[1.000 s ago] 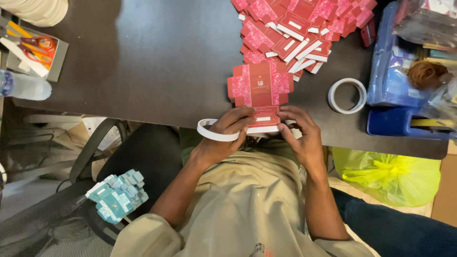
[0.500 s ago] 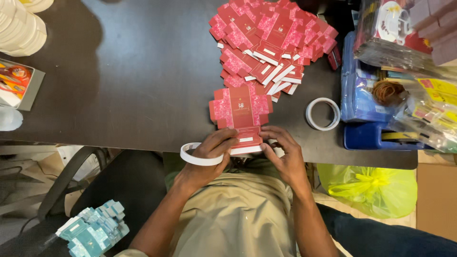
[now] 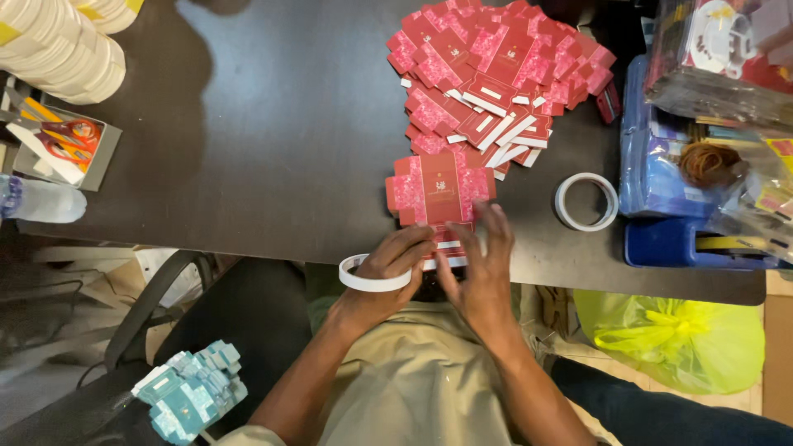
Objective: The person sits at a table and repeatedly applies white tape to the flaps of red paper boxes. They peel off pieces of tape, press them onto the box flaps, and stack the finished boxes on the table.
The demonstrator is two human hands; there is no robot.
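Since half a second ago your hands have barely shifted: both stay at the near edge of the table (image 3: 248, 165), on the flat red carton blank (image 3: 439, 192), and the white tape ring (image 3: 373, 279) still hangs around your left hand (image 3: 395, 263). What has changed is your right hand (image 3: 479, 266): its fingers (image 3: 499, 223) are now spread wider and lie flat over the blank's lower flap. Your left fingers (image 3: 413, 246) are curled together, pressing the same flap's white edge; whether they pinch it I cannot tell.

The blank is thin die-cut card, glossy, with a pale patterned print and notched tabs on each side. Behind it the heap of matching red blanks (image 3: 500, 74) fans out loosely, white strips showing among them. A second tape roll (image 3: 586, 201), a flat white hoop, lies on the matte dark table just right of your hand. A crinkled yellow-green plastic bag (image 3: 673, 343) sits below the table edge.
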